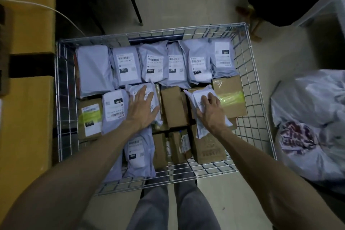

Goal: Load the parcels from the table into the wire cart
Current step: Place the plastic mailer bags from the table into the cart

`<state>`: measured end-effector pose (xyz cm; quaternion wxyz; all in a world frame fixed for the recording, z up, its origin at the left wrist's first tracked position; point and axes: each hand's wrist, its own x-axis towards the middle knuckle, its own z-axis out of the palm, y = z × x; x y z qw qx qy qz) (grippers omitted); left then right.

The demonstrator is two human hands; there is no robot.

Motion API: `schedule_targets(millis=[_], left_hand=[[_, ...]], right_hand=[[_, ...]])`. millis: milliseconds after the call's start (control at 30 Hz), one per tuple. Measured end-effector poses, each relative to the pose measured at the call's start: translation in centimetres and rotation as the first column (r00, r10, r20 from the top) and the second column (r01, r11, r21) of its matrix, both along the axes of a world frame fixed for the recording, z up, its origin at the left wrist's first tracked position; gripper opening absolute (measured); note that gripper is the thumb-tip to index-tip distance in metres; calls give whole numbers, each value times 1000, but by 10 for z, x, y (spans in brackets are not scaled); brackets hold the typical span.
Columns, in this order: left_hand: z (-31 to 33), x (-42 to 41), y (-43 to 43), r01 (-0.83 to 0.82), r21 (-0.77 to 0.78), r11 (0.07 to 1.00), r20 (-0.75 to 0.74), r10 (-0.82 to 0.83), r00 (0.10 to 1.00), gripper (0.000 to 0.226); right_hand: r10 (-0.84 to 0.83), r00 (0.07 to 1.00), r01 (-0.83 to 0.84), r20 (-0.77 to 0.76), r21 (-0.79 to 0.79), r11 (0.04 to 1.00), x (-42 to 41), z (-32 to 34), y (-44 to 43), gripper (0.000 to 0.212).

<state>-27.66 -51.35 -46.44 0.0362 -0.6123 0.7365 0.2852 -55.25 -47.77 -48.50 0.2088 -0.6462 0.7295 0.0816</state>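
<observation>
The pale floor is dim. A dark mass in the far right corner is cut off by the frame and cannot be made out. On the left the yellow surface is cropped at the edge, and a white cable trails across it. No parcels can be seen on the part that shows.

The wire cart stands just beside the surface, with the person's grey-trousered legs at its near side. White plastic bags are heaped on the floor to its right.

The parcels are in the cart and hide most of its bottom. A back row of grey mailers lies label-up, though the print is too blurred to read. Brown boxes are packed nearer the person.

The left grip is released, with fingers spread flat and pressing on a grey mailer. The forearm covers part of the mailers behind it. The right grip grasps a small white mailer, fingers bent over the label and thumb along its edge. This mailer lies tilted on top of the boxes.
</observation>
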Motion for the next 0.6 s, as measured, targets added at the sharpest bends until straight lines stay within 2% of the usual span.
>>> schedule_targets(millis=[200,333,500,600], left_hand=[[-40,-1,-8,-67,-45,997,-30,65,997,66],[-60,4,-3,-68,-50,996,-9,67,998,65],[-60,4,1,-52,-58,997,9,52,999,66],[-46,0,6,-77,-32,997,-12,77,997,66]], right_hand=[[-140,989,142,53,-28,990,1,-49,-27,54],[-191,981,192,13,-46,980,11,-73,-25,61],[-80,993,89,-87,99,991,15,-71,-12,78],[-25,996,38,-88,154,987,9,-53,-12,77]])
